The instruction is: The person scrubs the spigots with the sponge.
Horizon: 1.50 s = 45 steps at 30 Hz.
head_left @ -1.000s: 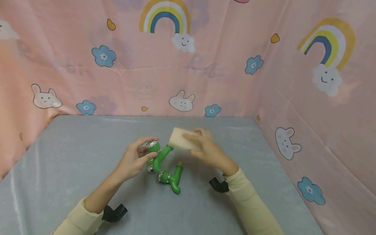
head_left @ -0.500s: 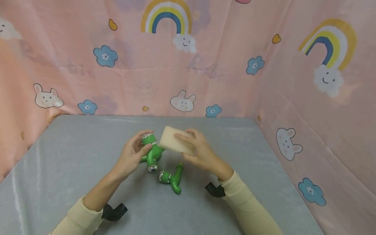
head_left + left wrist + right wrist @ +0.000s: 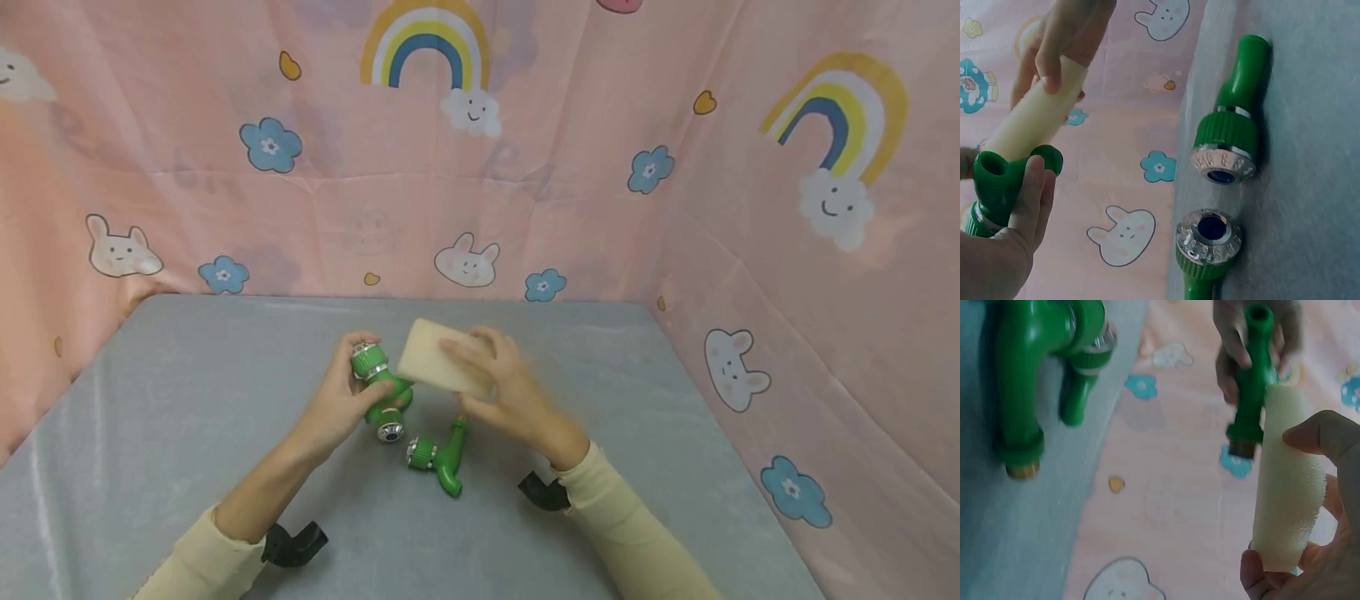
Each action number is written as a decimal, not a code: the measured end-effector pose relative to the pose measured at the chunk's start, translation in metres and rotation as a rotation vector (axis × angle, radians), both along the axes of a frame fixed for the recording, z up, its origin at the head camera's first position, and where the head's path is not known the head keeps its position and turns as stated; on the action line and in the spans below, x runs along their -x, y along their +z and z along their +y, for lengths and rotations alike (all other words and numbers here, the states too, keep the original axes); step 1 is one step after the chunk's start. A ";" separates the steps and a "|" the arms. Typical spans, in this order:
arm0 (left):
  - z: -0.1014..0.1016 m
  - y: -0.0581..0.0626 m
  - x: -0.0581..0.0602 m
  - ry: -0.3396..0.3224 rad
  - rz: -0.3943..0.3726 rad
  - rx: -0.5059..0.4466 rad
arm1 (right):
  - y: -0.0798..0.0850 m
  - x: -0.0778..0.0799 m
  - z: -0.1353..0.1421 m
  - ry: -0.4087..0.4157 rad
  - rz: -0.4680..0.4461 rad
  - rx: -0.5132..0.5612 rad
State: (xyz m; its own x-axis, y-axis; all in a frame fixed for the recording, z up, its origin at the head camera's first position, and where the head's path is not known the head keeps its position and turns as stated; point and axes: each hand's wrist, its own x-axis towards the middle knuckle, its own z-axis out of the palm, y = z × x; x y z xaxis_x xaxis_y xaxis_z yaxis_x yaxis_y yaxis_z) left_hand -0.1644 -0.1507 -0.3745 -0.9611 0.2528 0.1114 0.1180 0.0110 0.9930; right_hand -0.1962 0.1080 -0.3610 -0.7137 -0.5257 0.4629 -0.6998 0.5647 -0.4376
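Note:
My left hand (image 3: 337,400) grips a green plastic faucet (image 3: 370,362) with a silver-rimmed knob, raised above the table. My right hand (image 3: 517,396) pinches a cream sponge block (image 3: 442,358) between thumb and fingers. In the right wrist view the sponge (image 3: 1288,494) lies along the side of the held faucet (image 3: 1254,394) and seems to touch it; a brass-coloured thread shows at the faucet's lower end. Two similar faucets lie on the table: one (image 3: 390,425) just below the held one, the other (image 3: 447,462) nearer the front. My left fingers partly hide the held faucet.
A grey cloth covers the table (image 3: 600,358). Pink curtains (image 3: 555,208) printed with rainbows and rabbits hang behind and on both sides. Black curved pieces (image 3: 296,546) sit by both sleeves.
Both hands have shifted left, the right one bringing the sponge along. The held faucet has turned, its spout end swinging away from where it pointed. The front faucet has stayed put.

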 end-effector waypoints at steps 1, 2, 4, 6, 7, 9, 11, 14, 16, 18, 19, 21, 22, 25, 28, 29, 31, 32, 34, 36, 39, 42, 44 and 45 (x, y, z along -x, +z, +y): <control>0.000 0.000 0.000 -0.007 0.010 0.008 | -0.001 -0.002 -0.003 0.017 0.009 -0.007; 0.000 0.000 -0.001 -0.010 0.019 0.011 | -0.002 -0.003 -0.005 0.030 -0.001 -0.002; 0.000 0.000 0.000 -0.009 0.024 -0.004 | -0.004 -0.003 -0.005 0.022 -0.026 -0.004; 0.000 -0.001 0.001 0.003 0.013 -0.023 | -0.006 -0.001 -0.002 -0.005 -0.068 0.001; -0.001 -0.002 0.002 0.013 0.005 -0.028 | -0.006 0.001 0.001 -0.019 -0.088 -0.001; -0.002 -0.002 0.003 0.036 -0.014 -0.034 | -0.006 0.006 0.007 -0.050 -0.125 -0.016; -0.004 -0.003 0.004 0.061 -0.018 -0.018 | -0.006 0.011 0.014 -0.074 -0.150 -0.037; -0.007 -0.004 0.004 0.100 0.002 0.028 | -0.004 0.016 0.022 -0.103 -0.180 -0.034; -0.007 -0.004 0.004 0.121 0.005 0.043 | -0.001 0.016 0.025 -0.115 -0.187 -0.002; -0.007 -0.004 0.004 0.139 -0.009 0.043 | 0.003 0.014 0.025 -0.119 -0.159 0.049; -0.007 -0.004 0.004 0.147 -0.026 0.035 | 0.005 0.012 0.023 -0.112 -0.131 0.071; -0.005 -0.005 0.004 0.160 -0.064 0.011 | 0.007 0.007 0.018 -0.076 -0.055 0.107; -0.004 -0.005 0.004 0.163 -0.084 -0.001 | 0.007 0.005 0.015 -0.051 -0.012 0.118; 0.001 -0.007 0.004 0.163 -0.112 -0.012 | 0.005 -0.002 0.003 0.026 0.092 0.102; 0.005 -0.009 0.003 0.144 -0.101 -0.011 | 0.000 -0.006 -0.007 0.063 0.129 0.059; 0.007 -0.009 0.002 0.139 -0.092 -0.008 | -0.002 -0.006 -0.009 0.064 0.131 0.048; 0.008 -0.010 0.002 0.132 -0.075 -0.004 | -0.005 -0.006 -0.012 0.057 0.119 0.039; 0.008 -0.010 0.002 0.134 -0.070 -0.001 | -0.006 -0.006 -0.012 0.049 0.108 0.041; 0.007 -0.009 0.001 0.142 -0.068 0.005 | -0.007 -0.004 -0.011 0.023 0.092 0.047; 0.005 -0.008 0.001 0.152 -0.079 0.008 | -0.008 -0.001 -0.007 -0.004 0.076 0.055; 0.002 -0.005 0.001 0.175 -0.092 0.009 | -0.008 0.005 0.000 -0.045 0.071 0.059; -0.001 -0.004 0.003 0.203 -0.094 0.015 | -0.006 0.010 0.006 -0.071 0.038 0.074; -0.001 -0.004 0.004 0.223 -0.091 0.037 | -0.004 0.011 0.009 -0.081 0.006 0.094; -0.001 -0.005 0.004 0.226 -0.090 0.051 | -0.003 0.011 0.010 -0.082 -0.011 0.109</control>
State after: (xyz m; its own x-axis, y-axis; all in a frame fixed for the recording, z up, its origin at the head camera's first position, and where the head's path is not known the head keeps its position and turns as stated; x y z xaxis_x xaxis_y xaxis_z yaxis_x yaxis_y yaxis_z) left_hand -0.1683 -0.1519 -0.3791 -0.9993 0.0333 0.0153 0.0178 0.0772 0.9969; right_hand -0.2073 0.1183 -0.3642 -0.7575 -0.4121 0.5064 -0.6480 0.5687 -0.5066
